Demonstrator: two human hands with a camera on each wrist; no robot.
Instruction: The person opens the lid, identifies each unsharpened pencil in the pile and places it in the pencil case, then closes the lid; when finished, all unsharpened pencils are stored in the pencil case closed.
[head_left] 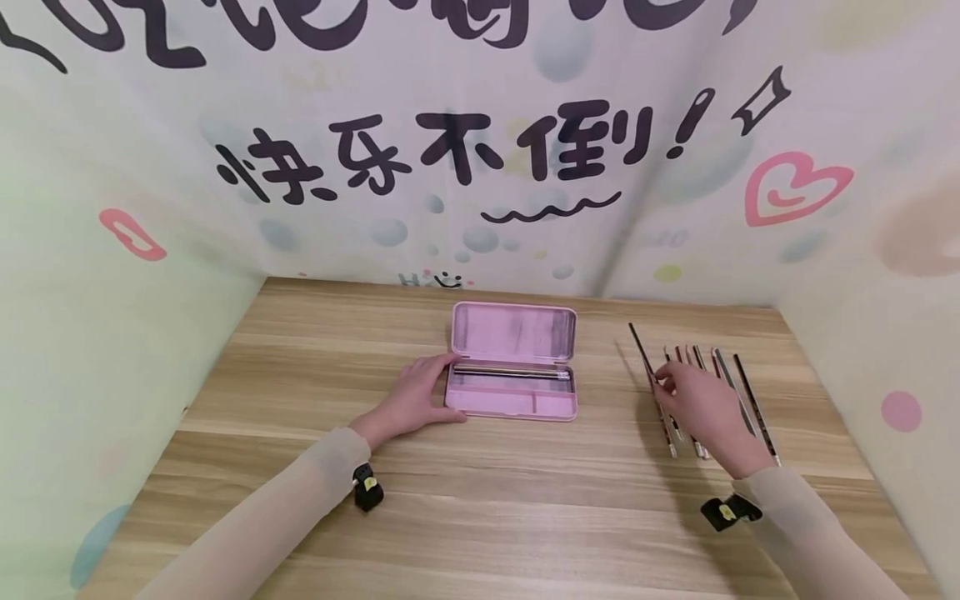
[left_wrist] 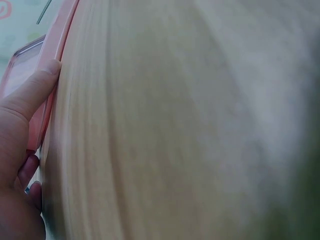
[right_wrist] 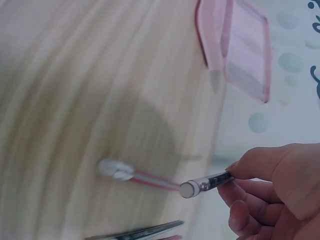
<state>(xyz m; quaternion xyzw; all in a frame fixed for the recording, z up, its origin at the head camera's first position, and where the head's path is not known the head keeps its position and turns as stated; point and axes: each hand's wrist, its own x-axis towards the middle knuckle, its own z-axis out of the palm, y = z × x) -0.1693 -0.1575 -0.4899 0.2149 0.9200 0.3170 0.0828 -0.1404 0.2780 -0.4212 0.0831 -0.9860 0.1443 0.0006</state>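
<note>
A pink pencil case [head_left: 491,404] lies on the wooden table with its lid tipped back. Dark pencils [head_left: 510,372] rest in its rear compartment; the front has a divider. My left hand [head_left: 408,396] grips the case's left end, thumb on the front edge, as the left wrist view shows too. On the right, my right hand [head_left: 701,404] pinches a dark pencil [head_left: 641,346] between thumb and fingers, tilted and raised off the table. In the right wrist view the white eraser end of that pencil [right_wrist: 192,188] points toward the camera.
Several pencils [head_left: 750,392] lie side by side under and beyond the right hand, partly covered by it. One with a pale end [right_wrist: 117,170] lies just below the held pencil. A printed cloth wall [head_left: 360,250] borders the table at the back and sides.
</note>
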